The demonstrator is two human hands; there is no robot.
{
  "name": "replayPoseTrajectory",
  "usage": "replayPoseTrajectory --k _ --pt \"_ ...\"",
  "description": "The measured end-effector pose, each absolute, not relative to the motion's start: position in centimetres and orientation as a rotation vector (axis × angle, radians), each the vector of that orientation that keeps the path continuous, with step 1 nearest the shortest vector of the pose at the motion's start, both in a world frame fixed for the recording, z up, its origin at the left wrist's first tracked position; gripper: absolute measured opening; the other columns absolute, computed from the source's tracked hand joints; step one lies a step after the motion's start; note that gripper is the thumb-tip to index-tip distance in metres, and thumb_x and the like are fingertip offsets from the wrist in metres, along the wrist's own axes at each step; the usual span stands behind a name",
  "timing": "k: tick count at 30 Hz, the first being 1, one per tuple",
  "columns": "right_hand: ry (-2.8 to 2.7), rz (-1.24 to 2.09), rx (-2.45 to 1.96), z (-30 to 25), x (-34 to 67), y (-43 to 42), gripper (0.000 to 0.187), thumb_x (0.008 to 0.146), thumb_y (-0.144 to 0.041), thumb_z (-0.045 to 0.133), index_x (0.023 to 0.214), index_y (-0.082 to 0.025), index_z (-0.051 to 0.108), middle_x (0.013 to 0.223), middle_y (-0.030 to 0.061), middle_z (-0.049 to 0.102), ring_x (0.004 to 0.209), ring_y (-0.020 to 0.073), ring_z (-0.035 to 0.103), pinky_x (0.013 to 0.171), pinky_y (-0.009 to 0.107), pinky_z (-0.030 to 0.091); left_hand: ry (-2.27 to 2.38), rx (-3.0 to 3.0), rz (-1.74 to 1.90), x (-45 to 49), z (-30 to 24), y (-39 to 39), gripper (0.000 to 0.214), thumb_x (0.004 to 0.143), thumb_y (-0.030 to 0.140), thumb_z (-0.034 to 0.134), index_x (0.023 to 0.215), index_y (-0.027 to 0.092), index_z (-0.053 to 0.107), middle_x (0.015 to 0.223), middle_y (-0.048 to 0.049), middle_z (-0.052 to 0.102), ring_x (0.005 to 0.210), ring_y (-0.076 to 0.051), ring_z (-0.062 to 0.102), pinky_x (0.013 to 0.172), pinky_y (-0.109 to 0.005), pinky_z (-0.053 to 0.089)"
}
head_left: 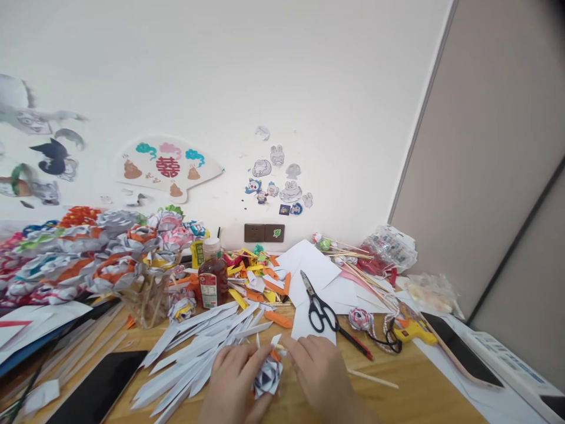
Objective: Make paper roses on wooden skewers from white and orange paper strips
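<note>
At the front of the table my left hand (pixel 233 380) is closed around the side of a white folded-paper flower (pixel 267 377) with orange bits at its top. My right hand (pixel 320 377) bends in from the other side, its fingertips pinched at the flower's upper edge by the orange paper. What exactly lies between those fingertips is too small to make out. A thin wooden stick (pixel 373 378) shows to the right of my right hand; its other end is hidden behind the hand. Folded white paper strips (pixel 194 359) are spread just left of my left hand.
Black scissors (pixel 320 309) lie on white sheets (pixel 304 259) beyond my hands. A yellow glue gun (pixel 415 331), a pink-and-white paper flower (pixel 361 318) and a phone (pixel 461 347) are at right. Another phone (pixel 99 386), a bottle (pixel 213 277) and heaped paper flowers (pixel 115 271) are at left.
</note>
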State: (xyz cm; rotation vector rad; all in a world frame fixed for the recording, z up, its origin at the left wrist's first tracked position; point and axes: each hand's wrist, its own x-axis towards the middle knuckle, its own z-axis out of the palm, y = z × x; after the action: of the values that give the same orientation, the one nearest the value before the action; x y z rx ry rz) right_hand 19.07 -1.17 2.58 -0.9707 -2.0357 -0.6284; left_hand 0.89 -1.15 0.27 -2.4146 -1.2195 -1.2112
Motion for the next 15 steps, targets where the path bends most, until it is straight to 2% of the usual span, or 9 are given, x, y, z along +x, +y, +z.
replayPoseTrajectory --k 7,15 --pt "-2.048 -0.593 -0.899 2.53 18.77 -1.36 0.03 0.098 -0.019 0.036 0.084 -0.019 0.062 0.062 0.0016 0.056 0.054 0.0152 0.053 0.051 0.026 0.036 -1.207 -2.452 -1.186 0.57 0.17 -0.9 0.051 0.067 0.008 0.056 0.114 0.027 0.054 0.092 -0.004 0.067 0.083 -0.024 0.061 0.079 -0.038 0.044" --pt "-1.992 -0.456 -0.889 2.73 18.66 -1.74 0.028 0.097 -0.025 0.041 0.081 -0.019 0.064 0.066 0.0026 0.059 0.057 0.0149 0.054 0.051 0.025 0.04 -1.144 -2.44 -1.081 0.33 0.62 -0.89 0.054 0.063 0.007 0.059 0.113 0.025 0.054 0.091 -0.0046 0.069 0.081 -0.024 0.064 0.075 -0.037 0.047"
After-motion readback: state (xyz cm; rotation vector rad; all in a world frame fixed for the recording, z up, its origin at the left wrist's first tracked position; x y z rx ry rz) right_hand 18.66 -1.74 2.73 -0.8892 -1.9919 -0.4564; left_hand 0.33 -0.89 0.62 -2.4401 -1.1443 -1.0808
